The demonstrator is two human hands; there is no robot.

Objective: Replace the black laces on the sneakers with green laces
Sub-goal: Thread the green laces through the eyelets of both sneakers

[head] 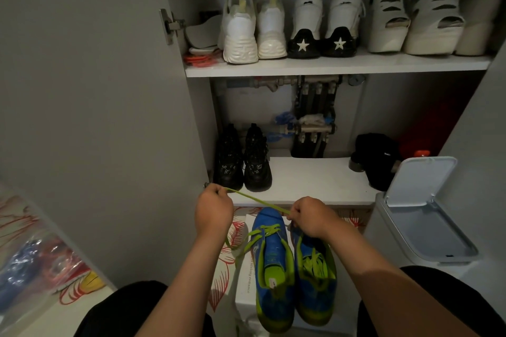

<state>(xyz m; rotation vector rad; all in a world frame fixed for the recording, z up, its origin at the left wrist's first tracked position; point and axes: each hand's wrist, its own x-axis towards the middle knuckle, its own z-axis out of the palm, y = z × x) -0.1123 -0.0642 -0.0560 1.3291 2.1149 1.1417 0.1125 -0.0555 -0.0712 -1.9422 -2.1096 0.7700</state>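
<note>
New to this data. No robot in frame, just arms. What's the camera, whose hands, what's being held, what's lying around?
There is no machine: a person works bare-handed. One wide-angle camera on their head looks forward and down, so the arms come in from the bottom edge. The left hand and right hand each pinch a green lace, stretched taut between them. Below sit two blue sneakers, both showing green lacing, on what looks like a white box. In front is an open cabinet: black shoes on the lower shelf, white shoes on the upper one. A white bin with its lid up stands at the right.
</note>
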